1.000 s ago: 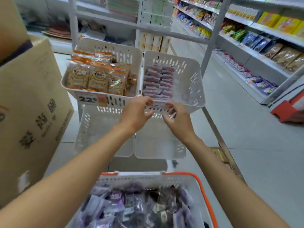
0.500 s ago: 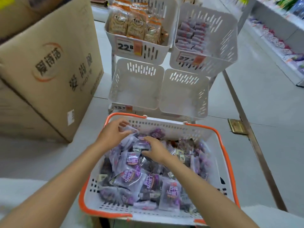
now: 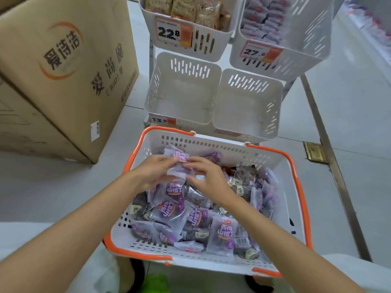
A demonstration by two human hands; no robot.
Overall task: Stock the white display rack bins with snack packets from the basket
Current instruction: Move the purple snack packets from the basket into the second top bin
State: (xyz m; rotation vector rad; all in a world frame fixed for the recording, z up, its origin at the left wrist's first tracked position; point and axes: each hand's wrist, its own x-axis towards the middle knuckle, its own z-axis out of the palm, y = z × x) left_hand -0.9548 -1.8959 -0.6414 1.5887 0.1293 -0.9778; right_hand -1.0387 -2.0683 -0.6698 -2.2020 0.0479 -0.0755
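The left hand (image 3: 152,172) and right hand (image 3: 208,176) meet in one closed grip, fingers curled and pinching a small bunch of purple-printed clear plastic snack packets (image 3: 178,163). Under the grip, more loose packets (image 3: 222,231) fill the white perforated plastic basket with orange rim (image 3: 211,144). Just beyond it stand the white slotted lower rack bins (image 3: 184,96).

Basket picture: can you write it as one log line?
left hand, right hand: hold packets | basket: full of packets | lower bins: empty

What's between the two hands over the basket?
One purple snack packet, held by both the left hand and right hand; head view shows it.
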